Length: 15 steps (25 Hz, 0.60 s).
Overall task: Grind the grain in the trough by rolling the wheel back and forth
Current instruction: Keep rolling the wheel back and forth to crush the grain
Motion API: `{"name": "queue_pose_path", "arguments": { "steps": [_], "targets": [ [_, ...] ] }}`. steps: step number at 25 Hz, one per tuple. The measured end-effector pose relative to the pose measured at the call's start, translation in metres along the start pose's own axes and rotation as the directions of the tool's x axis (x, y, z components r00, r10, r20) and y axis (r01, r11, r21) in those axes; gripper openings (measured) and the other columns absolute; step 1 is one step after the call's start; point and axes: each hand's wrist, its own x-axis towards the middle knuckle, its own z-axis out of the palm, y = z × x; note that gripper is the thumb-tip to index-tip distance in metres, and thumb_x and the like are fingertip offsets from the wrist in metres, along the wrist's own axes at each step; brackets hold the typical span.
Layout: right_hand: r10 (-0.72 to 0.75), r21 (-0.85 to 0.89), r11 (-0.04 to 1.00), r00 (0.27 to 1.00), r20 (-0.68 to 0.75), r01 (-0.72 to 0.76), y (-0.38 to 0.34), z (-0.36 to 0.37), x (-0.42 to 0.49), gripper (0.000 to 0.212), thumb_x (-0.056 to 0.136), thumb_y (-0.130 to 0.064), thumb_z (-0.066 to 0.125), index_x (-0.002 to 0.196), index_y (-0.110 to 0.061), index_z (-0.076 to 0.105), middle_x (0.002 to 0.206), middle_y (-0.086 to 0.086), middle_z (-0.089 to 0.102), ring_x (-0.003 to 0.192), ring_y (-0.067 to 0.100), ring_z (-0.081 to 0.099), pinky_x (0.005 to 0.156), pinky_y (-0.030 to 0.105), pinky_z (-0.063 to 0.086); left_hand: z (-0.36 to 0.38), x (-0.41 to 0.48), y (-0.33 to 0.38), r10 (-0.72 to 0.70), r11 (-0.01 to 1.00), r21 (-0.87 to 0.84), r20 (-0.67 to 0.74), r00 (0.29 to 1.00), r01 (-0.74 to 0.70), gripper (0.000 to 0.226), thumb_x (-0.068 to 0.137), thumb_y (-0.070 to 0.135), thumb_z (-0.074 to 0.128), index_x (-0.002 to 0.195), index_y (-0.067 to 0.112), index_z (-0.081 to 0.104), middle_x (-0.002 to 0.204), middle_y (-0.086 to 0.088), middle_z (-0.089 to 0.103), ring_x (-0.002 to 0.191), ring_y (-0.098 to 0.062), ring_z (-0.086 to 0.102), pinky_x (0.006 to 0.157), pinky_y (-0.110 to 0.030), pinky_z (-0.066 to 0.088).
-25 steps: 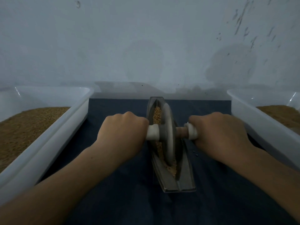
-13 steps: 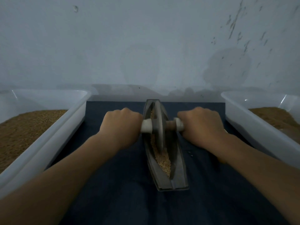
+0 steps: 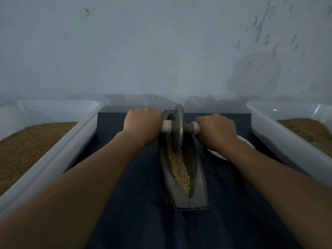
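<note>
A narrow boat-shaped metal trough [image 3: 197, 169] lies lengthwise on a dark blue cloth [image 3: 136, 209]. A strip of tan grain [image 3: 179, 168] fills its groove. The grey metal wheel [image 3: 178, 128] stands upright at the trough's far end, on a pale axle handle [image 3: 166, 126]. My left hand [image 3: 142, 123] grips the handle's left end and my right hand [image 3: 216, 130] grips its right end. Both arms are stretched forward.
A white tub [image 3: 59, 151] of brown grain stands at the left, and a second white tub [image 3: 280, 141] of grain at the right. A white dish [image 3: 246, 143] peeks out behind my right wrist. A pale wall rises just beyond the trough.
Both hands have pushed the wheel away from me, from the trough's middle to its far end. More grain now shows in the near part of the groove.
</note>
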Motion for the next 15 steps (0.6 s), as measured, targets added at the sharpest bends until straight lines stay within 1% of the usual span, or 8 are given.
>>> {"name": "queue_pose_path", "arguments": {
  "steps": [2,4,6,7,9,12,14,15],
  "targets": [
    [-0.048,-0.011,0.999,0.999,-0.025,0.048,0.005,-0.004,-0.019,0.023,0.084,-0.031,0.064,0.076,-0.032,0.042,0.076,-0.003,0.056,0.067,0.024,0.054,0.056,0.03,0.035,-0.002,-0.018,0.0,0.027,0.999,-0.023,0.002,1.0,-0.027,0.012,0.087,0.027,0.062,0.099,0.025,0.063,0.082,0.0,0.056,0.07,-0.023,0.057,0.057,-0.035,0.037],
    [-0.132,-0.083,0.989,0.984,-0.119,0.123,0.007,-0.012,-0.047,0.039,0.075,-0.033,0.073,0.071,-0.034,0.034,0.06,-0.011,0.035,0.049,0.014,0.034,0.047,0.023,0.02,-0.003,-0.049,-0.001,0.038,0.998,-0.04,-0.019,0.999,-0.039,0.011,0.085,0.032,0.065,0.089,0.028,0.056,0.069,0.006,0.039,0.055,-0.016,0.039,0.051,-0.032,0.03],
    [-0.189,-0.148,0.975,0.97,-0.153,0.167,0.009,-0.028,-0.069,0.051,0.06,-0.034,0.081,0.067,-0.036,0.031,0.052,-0.013,0.023,0.043,0.006,0.017,0.048,0.018,0.005,-0.01,-0.071,-0.001,0.07,0.997,-0.031,-0.077,0.995,-0.073,0.028,0.079,0.038,0.069,0.079,0.032,0.042,0.062,0.009,0.026,0.048,-0.011,0.023,0.045,-0.027,0.016],
    [-0.187,-0.145,0.975,0.973,-0.133,0.168,0.011,-0.032,-0.074,0.052,0.056,-0.034,0.082,0.067,-0.037,0.031,0.051,-0.013,0.025,0.042,0.006,0.018,0.049,0.017,0.004,-0.013,-0.076,-0.002,0.092,0.995,-0.017,-0.111,0.99,-0.095,0.034,0.076,0.039,0.072,0.076,0.033,0.038,0.06,0.009,0.022,0.046,-0.01,0.017,0.044,-0.026,0.01],
    [-0.166,-0.142,0.978,0.982,-0.091,0.152,0.014,-0.026,-0.077,0.049,0.056,-0.034,0.081,0.066,-0.038,0.033,0.051,-0.013,0.031,0.042,0.006,0.023,0.048,0.017,0.005,-0.014,-0.072,0.0,0.102,0.995,-0.002,-0.121,0.987,-0.103,0.033,0.073,0.039,0.075,0.076,0.034,0.043,0.059,0.008,0.019,0.046,-0.01,0.014,0.044,-0.026,0.007],
    [-0.105,-0.092,0.991,0.987,-0.122,0.094,0.009,-0.006,-0.045,0.032,0.075,-0.033,0.07,0.071,-0.035,0.038,0.06,-0.01,0.043,0.051,0.019,0.045,0.047,0.023,0.021,0.004,-0.044,0.002,0.035,0.999,-0.023,-0.075,0.997,-0.037,0.014,0.082,0.032,0.067,0.088,0.027,0.056,0.063,0.006,0.029,0.049,-0.015,0.03,0.046,-0.03,0.023],
    [-0.042,-0.045,0.998,0.995,-0.089,0.038,0.001,0.0,-0.011,0.018,0.084,-0.031,0.064,0.076,-0.031,0.047,0.072,-0.003,0.056,0.066,0.025,0.056,0.054,0.029,0.034,0.009,-0.015,-0.001,-0.014,0.999,-0.044,-0.031,0.999,0.012,0.011,0.088,0.027,0.061,0.098,0.024,0.062,0.074,0.002,0.048,0.065,-0.024,0.054,0.055,-0.034,0.036],
    [-0.025,-0.042,0.999,0.998,-0.06,0.023,-0.002,0.0,0.003,0.014,0.086,-0.03,0.063,0.078,-0.03,0.05,0.078,-0.001,0.061,0.071,0.026,0.058,0.057,0.03,0.037,0.009,-0.003,-0.003,-0.024,0.998,-0.064,0.003,1.0,0.025,0.014,0.089,0.025,0.059,0.102,0.023,0.064,0.084,-0.002,0.057,0.076,-0.027,0.061,0.059,-0.036,0.039]
  ]
}}
